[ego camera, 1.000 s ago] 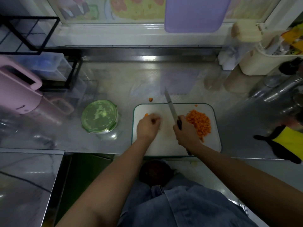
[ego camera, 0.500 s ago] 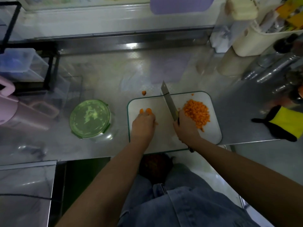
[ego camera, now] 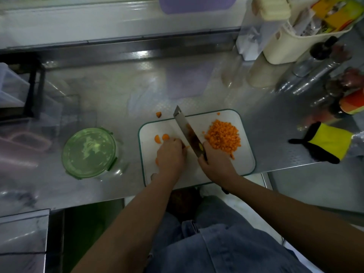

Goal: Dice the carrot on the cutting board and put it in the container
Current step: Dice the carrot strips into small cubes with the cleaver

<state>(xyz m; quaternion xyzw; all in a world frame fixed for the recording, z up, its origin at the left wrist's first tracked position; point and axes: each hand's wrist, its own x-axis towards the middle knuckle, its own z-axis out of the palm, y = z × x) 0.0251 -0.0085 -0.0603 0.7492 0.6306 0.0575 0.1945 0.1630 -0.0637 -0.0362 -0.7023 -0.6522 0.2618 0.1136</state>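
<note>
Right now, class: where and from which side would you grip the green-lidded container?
Probably from above, spanning the container across its round lidded rim, between the clip tabs: it stands upright, lid flat, left of the cutting board.

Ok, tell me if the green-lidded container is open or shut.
Shut: the green lid covers the whole top of the container, left of the cutting board.

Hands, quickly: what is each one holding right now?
Left hand: fingers curled on a carrot piece, holding it to the cutting board.
Right hand: closed round the handle of the knife.
</note>
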